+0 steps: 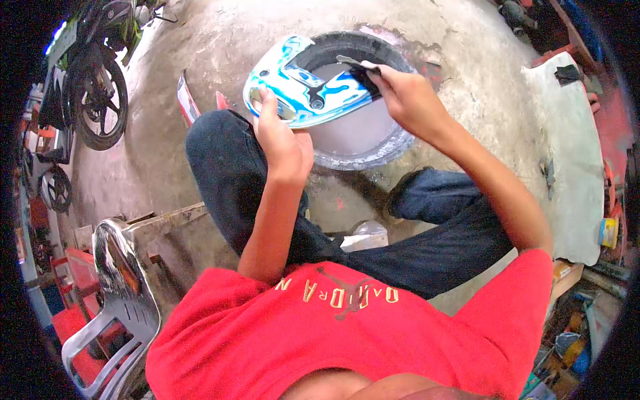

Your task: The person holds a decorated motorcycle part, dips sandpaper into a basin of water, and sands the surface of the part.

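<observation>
My left hand [283,143] grips a white helmet shell [339,91] with blue flame-like swirls by its lower left edge, the thumb lying on the outside. The shell is tilted above a round, dark-rimmed basin [363,160] that holds greyish water. At the shell's right end, my right hand [410,97] is closed in a pinch on a thin dark strip [365,67]. A pale, curved tip of the strip sticks out to the left. Whether the strip is fixed to the shell or loose, I cannot tell.
A motorcycle wheel [100,100] stands at the upper left, and a red and white panel [187,100] leans near my knee. A grey plastic chair [120,313] is at lower left. On the right lies a pale sheet-covered surface [567,167] with a yellow can [608,233] beside it.
</observation>
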